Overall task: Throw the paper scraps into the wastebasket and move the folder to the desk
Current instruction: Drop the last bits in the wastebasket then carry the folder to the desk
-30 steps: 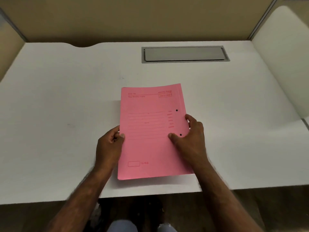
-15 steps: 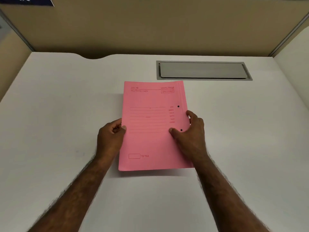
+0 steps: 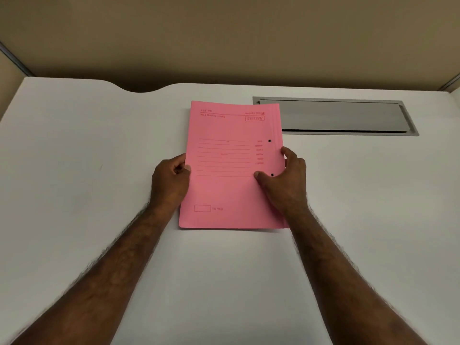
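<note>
Hands, two, bare: left hand (image 3: 171,181) and right hand (image 3: 286,180) each grip closed on one pink printed card folder (image 3: 231,168) low over white surface (image 3: 87,170), beside one grey metal hatch (image 3: 343,115).

White desk (image 3: 99,220), grey cable hatch (image 3: 336,117) inset; pink folder (image 3: 229,190) on top

Grey cable hatch (image 3: 343,117); tan partition (image 3: 224,36)

The folder (image 3: 231,168) lies on the table (image 3: 74,170), its far right corner overlapping the hatch (image 3: 343,117); a partition (image 3: 224,38) stands behind.
</note>
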### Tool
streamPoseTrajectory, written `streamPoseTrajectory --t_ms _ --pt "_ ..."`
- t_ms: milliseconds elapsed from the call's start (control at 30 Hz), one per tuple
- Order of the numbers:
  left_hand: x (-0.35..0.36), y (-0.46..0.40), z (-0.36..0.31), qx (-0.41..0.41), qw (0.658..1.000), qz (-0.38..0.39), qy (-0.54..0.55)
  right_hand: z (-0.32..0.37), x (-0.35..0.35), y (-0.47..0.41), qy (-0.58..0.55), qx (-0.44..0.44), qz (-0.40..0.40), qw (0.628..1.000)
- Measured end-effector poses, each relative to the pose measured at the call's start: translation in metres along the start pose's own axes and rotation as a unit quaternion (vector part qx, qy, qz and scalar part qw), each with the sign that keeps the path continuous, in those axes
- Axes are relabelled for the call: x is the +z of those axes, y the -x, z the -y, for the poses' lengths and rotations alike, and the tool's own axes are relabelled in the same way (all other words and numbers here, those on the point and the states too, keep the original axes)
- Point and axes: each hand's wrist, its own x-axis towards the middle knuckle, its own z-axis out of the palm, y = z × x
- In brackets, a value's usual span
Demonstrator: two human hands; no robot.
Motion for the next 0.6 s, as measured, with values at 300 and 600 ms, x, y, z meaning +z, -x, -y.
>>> streamPoseTrajectory --t_ms 300,600 --pt "0.006 -0.075 -0.005 0.040 0.999 -0.020 -0.008 0.026 0.032 -0.067 0.022 -0.016 -0.022 0.999" --pt "0.008 -0.109 -0.003 0.045 0.997 -0.062 -0.015 0.040 0.048 -0.099 0.037 -0.014 -0.014 0.999"
